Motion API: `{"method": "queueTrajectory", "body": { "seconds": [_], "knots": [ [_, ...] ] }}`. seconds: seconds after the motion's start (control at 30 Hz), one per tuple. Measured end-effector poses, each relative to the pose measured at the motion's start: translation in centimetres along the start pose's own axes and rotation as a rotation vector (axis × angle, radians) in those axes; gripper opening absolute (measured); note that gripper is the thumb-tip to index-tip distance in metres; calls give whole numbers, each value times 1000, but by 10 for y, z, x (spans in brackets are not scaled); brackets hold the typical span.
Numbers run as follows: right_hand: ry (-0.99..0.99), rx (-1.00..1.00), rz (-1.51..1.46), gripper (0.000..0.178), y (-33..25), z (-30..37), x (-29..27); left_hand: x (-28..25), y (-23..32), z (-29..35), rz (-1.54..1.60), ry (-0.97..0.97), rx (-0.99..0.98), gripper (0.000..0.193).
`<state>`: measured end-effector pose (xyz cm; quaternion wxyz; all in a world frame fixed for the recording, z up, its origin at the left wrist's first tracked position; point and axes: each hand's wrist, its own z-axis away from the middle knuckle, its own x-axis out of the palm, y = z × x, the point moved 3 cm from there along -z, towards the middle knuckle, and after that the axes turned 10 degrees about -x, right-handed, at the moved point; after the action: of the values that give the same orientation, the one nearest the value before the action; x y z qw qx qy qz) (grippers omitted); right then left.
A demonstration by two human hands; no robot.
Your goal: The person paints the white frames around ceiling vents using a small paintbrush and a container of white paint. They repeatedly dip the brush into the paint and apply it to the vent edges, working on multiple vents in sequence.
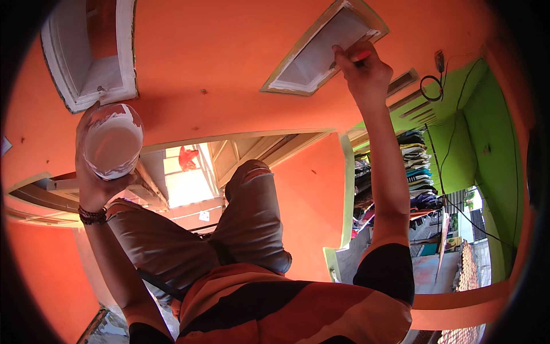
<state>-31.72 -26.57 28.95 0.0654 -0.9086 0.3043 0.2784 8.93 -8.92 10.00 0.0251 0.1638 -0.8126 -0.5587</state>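
My left hand (86, 157) is wrapped round a clear cup (137, 123) smeared with white paint, which has white paint inside. The cup is just below a white-framed opening (127, 51) in the orange wall. My right hand (371, 74) is raised and closed on a small paintbrush (361, 55) with a red handle; its bristle end is mostly hidden by my fingers. That hand is at the right side of a second recess (312, 54), whose inside is whitish and whose rim is brownish with white smears.
An orange wall (212, 51) spreads around both openings. Below them, my bent knees are over a lit gap (189, 183) edged with wood. To the right, clothes (417, 166) hang by a green wall (495, 132) with loose black cables (432, 87).
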Motion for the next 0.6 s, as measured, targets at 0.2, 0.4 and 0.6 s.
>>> {"method": "queueTrajectory", "body": {
  "seconds": [0.2, 0.4, 0.6],
  "knots": [
    [20, -18, 124, 28, 0, -8, -9, 3, 4, -1, 6, -1, -2, 104],
    [40, -150, 190, 31, 11, -12, -3, 8, 5, 1, 37, 13, -53, 107],
    [-44, -150, 175, 31, 3, -6, 10, -1, -5, 3, 32, -2, -48, 108]
  ]
}}
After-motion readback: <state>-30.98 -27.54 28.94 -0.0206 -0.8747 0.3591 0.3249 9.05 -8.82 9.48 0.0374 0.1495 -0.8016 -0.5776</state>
